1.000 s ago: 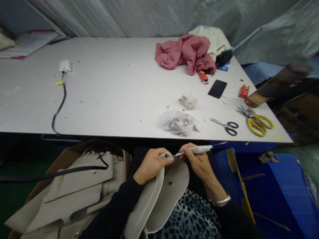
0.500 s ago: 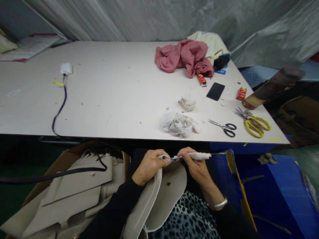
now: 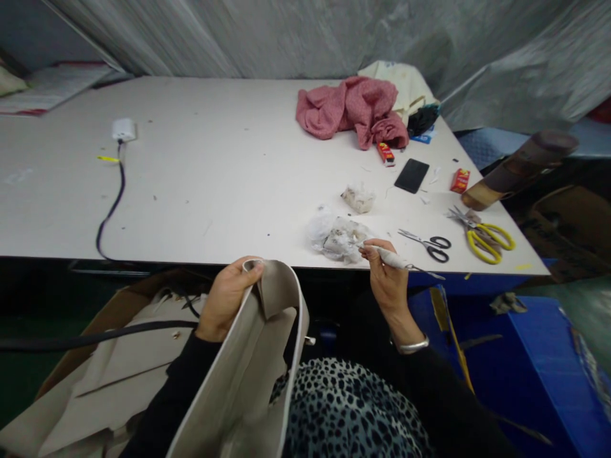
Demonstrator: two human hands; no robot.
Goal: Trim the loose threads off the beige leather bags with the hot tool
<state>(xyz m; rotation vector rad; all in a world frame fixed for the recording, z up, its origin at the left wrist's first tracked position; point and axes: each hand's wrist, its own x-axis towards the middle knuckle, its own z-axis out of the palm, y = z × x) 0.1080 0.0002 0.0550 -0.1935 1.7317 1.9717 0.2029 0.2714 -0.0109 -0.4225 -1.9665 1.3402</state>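
Note:
My left hand (image 3: 228,294) pinches the upper edge of a beige leather-like bag (image 3: 238,375), which hangs open over my lap. Between the fingers of my right hand (image 3: 387,275) is a thin metal tool with a white-wrapped handle (image 3: 392,257). Its rear end sticks out to the right, and its front tip points left at a lump in clear plastic wrap (image 3: 346,238) near the table's front edge. Whether the tip touches the lump I cannot tell.
Black-handled scissors (image 3: 432,245) and yellow-handled scissors (image 3: 487,235) lie right on the table (image 3: 214,172). Behind them are a black phone-like slab (image 3: 411,175), a bottle (image 3: 520,168) and a pink cloth (image 3: 348,111). A carton of beige pieces (image 3: 128,375) stands left, blue bins (image 3: 515,362) right.
My right hand has moved away from the bag, up and right to the plastic-wrapped lump, still with the tool. My left hand has shifted left and up, turning the bag so its inside shows.

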